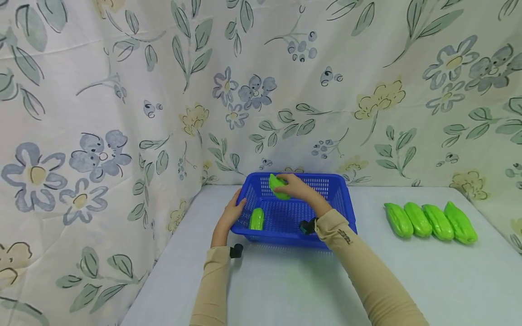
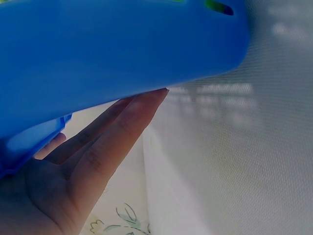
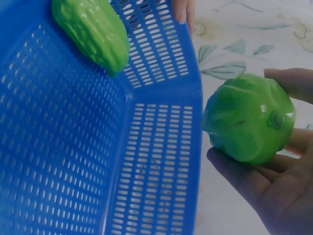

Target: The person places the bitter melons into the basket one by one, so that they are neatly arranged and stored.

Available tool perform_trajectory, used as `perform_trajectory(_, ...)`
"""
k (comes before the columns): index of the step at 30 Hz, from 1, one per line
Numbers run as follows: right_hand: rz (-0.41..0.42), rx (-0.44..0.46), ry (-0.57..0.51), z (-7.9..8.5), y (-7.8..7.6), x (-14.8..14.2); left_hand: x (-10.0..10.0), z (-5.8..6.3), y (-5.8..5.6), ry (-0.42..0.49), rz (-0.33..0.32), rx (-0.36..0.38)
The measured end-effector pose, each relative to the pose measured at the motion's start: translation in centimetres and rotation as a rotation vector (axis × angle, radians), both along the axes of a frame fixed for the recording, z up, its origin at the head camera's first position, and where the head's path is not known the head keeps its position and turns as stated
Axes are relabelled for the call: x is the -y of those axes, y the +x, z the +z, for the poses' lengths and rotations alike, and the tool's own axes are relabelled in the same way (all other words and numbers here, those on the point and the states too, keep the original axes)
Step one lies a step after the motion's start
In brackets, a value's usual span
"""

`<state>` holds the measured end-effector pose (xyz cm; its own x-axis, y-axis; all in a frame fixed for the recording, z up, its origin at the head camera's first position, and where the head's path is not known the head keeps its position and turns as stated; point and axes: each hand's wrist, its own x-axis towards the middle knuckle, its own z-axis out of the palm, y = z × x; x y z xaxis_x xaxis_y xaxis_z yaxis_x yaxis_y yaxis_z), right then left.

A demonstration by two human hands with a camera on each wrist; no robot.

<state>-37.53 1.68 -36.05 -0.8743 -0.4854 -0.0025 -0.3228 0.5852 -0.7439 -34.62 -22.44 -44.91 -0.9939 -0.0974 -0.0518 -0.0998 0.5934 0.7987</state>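
Note:
A blue perforated plastic basket stands on the table in the head view. My left hand grips its left side, thumb at the rim; in the left wrist view the fingers lie against its outside. With my right hand I hold a glossy green bitter melon over the basket's far part. The right wrist view shows this bitter melon end-on between thumb and fingers, near the rim. Inside the basket, at its left end, lies another bitter melon.
Several more bitter melons lie side by side on the white table, to the right of the basket. A floral cloth hangs behind the table and along its left side.

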Motion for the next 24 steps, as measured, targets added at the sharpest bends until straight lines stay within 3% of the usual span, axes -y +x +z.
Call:
perform_trajectory(15,0.073,0.030,0.026,-0.3,0.0,1.2,0.0,-0.2,-0.1,0.008,-0.001,-0.018)
perform_trajectory(24,0.107,0.067,0.075,-0.1,0.0,1.7,0.3,-0.5,-0.4,-0.010,-0.017,-0.077)
